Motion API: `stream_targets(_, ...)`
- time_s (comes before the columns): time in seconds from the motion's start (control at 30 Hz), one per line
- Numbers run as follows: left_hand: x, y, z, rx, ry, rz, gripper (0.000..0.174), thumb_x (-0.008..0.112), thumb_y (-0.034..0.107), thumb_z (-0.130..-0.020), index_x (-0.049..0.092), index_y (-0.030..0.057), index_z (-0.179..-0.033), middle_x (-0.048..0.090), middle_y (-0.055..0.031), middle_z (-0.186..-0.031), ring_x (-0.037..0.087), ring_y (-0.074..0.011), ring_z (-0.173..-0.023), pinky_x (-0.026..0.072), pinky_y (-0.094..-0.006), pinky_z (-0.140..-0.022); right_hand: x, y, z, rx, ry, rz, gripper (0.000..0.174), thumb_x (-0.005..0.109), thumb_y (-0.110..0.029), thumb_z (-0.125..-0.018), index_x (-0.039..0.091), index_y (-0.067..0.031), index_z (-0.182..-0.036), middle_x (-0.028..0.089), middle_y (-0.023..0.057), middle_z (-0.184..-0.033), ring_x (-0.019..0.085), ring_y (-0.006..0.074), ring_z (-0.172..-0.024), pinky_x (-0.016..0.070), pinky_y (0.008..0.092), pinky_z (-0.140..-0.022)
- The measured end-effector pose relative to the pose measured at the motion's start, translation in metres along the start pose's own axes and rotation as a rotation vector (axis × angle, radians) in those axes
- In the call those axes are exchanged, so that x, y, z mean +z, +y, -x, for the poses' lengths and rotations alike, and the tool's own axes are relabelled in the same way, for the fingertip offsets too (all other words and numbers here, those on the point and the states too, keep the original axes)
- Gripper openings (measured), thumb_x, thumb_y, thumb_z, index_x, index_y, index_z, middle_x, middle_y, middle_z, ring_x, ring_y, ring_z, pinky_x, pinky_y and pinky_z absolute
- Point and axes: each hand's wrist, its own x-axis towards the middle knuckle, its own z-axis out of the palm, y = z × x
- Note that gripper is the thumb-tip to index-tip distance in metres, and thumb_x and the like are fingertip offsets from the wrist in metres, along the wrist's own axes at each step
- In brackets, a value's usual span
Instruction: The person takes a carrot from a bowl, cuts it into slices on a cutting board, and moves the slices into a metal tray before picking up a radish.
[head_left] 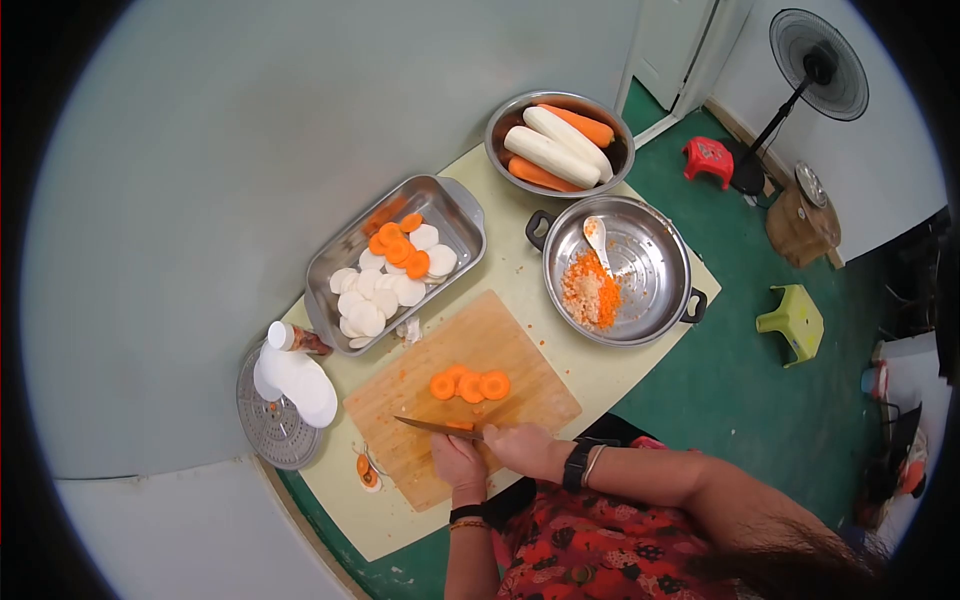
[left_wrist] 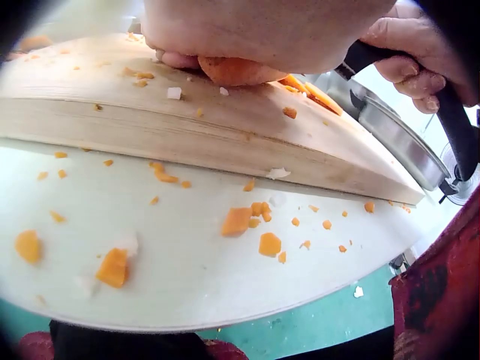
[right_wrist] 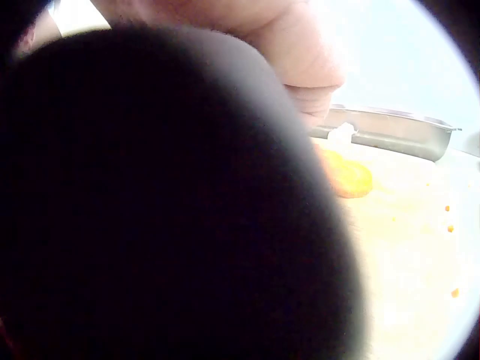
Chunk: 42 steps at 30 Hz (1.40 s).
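Observation:
On the wooden cutting board (head_left: 480, 335) my left hand (head_left: 458, 462) holds down a piece of carrot (left_wrist: 236, 71), its fingers curled over the top in the left wrist view. My right hand (head_left: 520, 448) grips a kitchen knife (head_left: 425, 426) by its black handle (left_wrist: 454, 112). The blade lies across the carrot piece, right in front of the left fingers. Several round carrot slices (head_left: 470, 385) overlap in a row just beyond the blade. A large dark blur covers most of the right wrist view, hiding the knife there.
Behind the board, a rectangular metal tray (head_left: 463, 205) holds white and orange slices. To the right stand a two-handled pot (head_left: 660, 270) with chopped bits and a spoon, and a bowl (head_left: 493, 150) of whole vegetables. A jar (head_left: 290, 337) and a perforated steel plate (head_left: 270, 432) sit left.

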Motion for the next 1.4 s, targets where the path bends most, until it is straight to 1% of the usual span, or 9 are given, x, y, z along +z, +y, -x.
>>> stream_targets(0.4, 0.008, -0.010, -0.002, 0.099, 0.059, -0.003, 0.034, 0.040, 0.032, -0.096, 0.050, 0.0030, -0.112, 0.058, -0.0222, -0.101, 0.057, -0.0436, -0.090, 0.0464, -0.0496, -0.073, -0.024, -0.010, -0.004, 0.050, -0.153, -0.048, 0.012, 0.049, -0.007, -0.084, 0.048, 0.0009, -0.093, 0.065, 0.0152, -0.070, 0.066, 0.0321, -0.066, 0.0525, 0.0405, -0.054)
stream_targets(0.5, 0.005, -0.005, -0.002, 0.000, 0.014, 0.003, 0.034, 0.040, 0.031, -0.096, 0.050, 0.0029, -0.113, 0.058, -0.0226, -0.103, 0.057, -0.0438, -0.091, 0.0465, -0.0496, -0.073, -0.026, -0.010, -0.008, 0.040, -0.178, -0.058, 0.012, 0.048, -0.007, -0.085, 0.047, 0.0010, -0.094, 0.065, 0.0164, -0.072, 0.067, 0.0329, -0.068, 0.0526, 0.0416, -0.055)
stream_targets(0.7, 0.004, -0.005, -0.002, 0.022, 0.033, -0.023, 0.037, 0.037, 0.035, -0.097, 0.049, 0.0046, -0.115, 0.059, -0.0247, -0.103, 0.057, -0.0458, -0.089, 0.0466, -0.0501, -0.071, -0.031, -0.010, -0.017, 0.057, -0.249, -0.069, 0.012, 0.048, -0.007, -0.085, 0.051, 0.0023, -0.092, 0.066, 0.0196, -0.075, 0.067, 0.0350, -0.072, 0.0540, 0.0417, -0.060)
stream_targets(0.8, 0.005, -0.006, -0.002, 0.013, 0.030, -0.041, 0.034, 0.038, 0.032, -0.096, 0.049, 0.0041, -0.112, 0.059, -0.0246, -0.101, 0.057, -0.0455, -0.087, 0.0463, -0.0503, -0.070, -0.033, -0.011, -0.020, 0.060, -0.262, -0.076, 0.013, 0.047, -0.008, -0.085, 0.051, 0.0024, -0.092, 0.066, 0.0200, -0.075, 0.067, 0.0354, -0.073, 0.0538, 0.0422, -0.060)
stream_targets(0.9, 0.008, -0.007, -0.001, 0.049, 0.098, -0.065, 0.025, 0.042, 0.025, -0.092, 0.050, 0.0032, -0.099, 0.055, -0.0205, -0.088, 0.055, -0.0427, -0.078, 0.0454, -0.0490, -0.064, -0.030, -0.010, -0.023, 0.061, -0.252, -0.110, 0.013, 0.047, -0.008, -0.086, 0.051, 0.0022, -0.092, 0.066, 0.0202, -0.075, 0.067, 0.0354, -0.073, 0.0539, 0.0425, -0.061)
stream_targets(1.0, 0.009, -0.012, -0.002, 0.049, 0.068, -0.122, 0.020, 0.043, 0.022, -0.091, 0.049, 0.0033, -0.093, 0.054, -0.0192, -0.084, 0.055, -0.0412, -0.075, 0.0447, -0.0482, -0.062, -0.018, -0.002, -0.031, 0.046, -0.251, -0.110, 0.013, 0.047, -0.009, -0.086, 0.052, 0.0021, -0.092, 0.066, 0.0208, -0.076, 0.067, 0.0353, -0.073, 0.0540, 0.0425, -0.062)
stream_targets(1.2, 0.007, -0.007, -0.001, 0.012, 0.041, -0.069, 0.022, 0.040, 0.024, -0.093, 0.048, 0.0032, -0.089, 0.054, -0.0207, -0.086, 0.054, -0.0425, -0.079, 0.0435, -0.0493, -0.064, -0.013, -0.002, -0.036, 0.038, -0.284, -0.072, 0.015, 0.047, -0.009, -0.086, 0.053, 0.0024, -0.092, 0.066, 0.0219, -0.078, 0.068, 0.0354, -0.076, 0.0542, 0.0419, -0.064)
stream_targets(1.3, 0.006, -0.007, 0.000, -0.004, -0.017, -0.170, 0.023, 0.040, 0.024, -0.093, 0.048, 0.0025, -0.092, 0.055, -0.0209, -0.087, 0.055, -0.0423, -0.080, 0.0443, -0.0486, -0.065, -0.008, 0.001, -0.045, 0.046, -0.278, -0.109, 0.015, 0.047, -0.009, -0.086, 0.054, 0.0024, -0.093, 0.066, 0.0227, -0.079, 0.067, 0.0358, -0.077, 0.0541, 0.0423, -0.065)
stream_targets(1.4, 0.008, -0.006, 0.000, 0.055, 0.078, -0.112, 0.021, 0.043, 0.023, -0.090, 0.048, 0.0031, -0.089, 0.052, -0.0180, -0.082, 0.055, -0.0401, -0.076, 0.0444, -0.0482, -0.062, 0.008, 0.007, -0.044, 0.018, -0.238, -0.094, 0.015, 0.048, -0.009, -0.086, 0.052, 0.0036, -0.092, 0.066, 0.0217, -0.074, 0.067, 0.0345, -0.070, 0.0538, 0.0411, -0.060)
